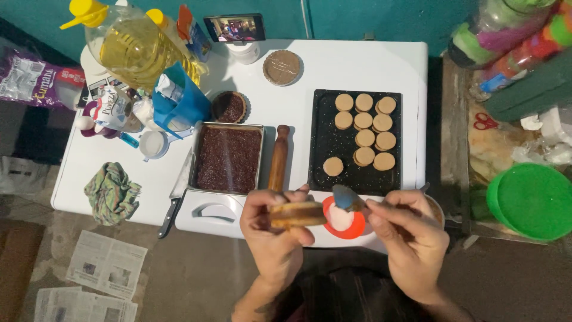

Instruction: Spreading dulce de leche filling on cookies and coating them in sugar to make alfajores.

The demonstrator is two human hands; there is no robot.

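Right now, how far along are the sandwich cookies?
Done: several stacked round cookies sit on the black tray. In hand: the left hand holds a cookie sandwich on edge, and the right hand holds a spoon over the orange bowl of white filling. Left: a single cookie apart from the stacks looks unpaired.

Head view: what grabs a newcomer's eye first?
The two hands at the bottom centre: the left hand holds a sandwich cookie, while the right hand brings a spoon over an orange bowl of white powder. Behind them on the white table sit a black tray of round cookies and a pan of dark filling.
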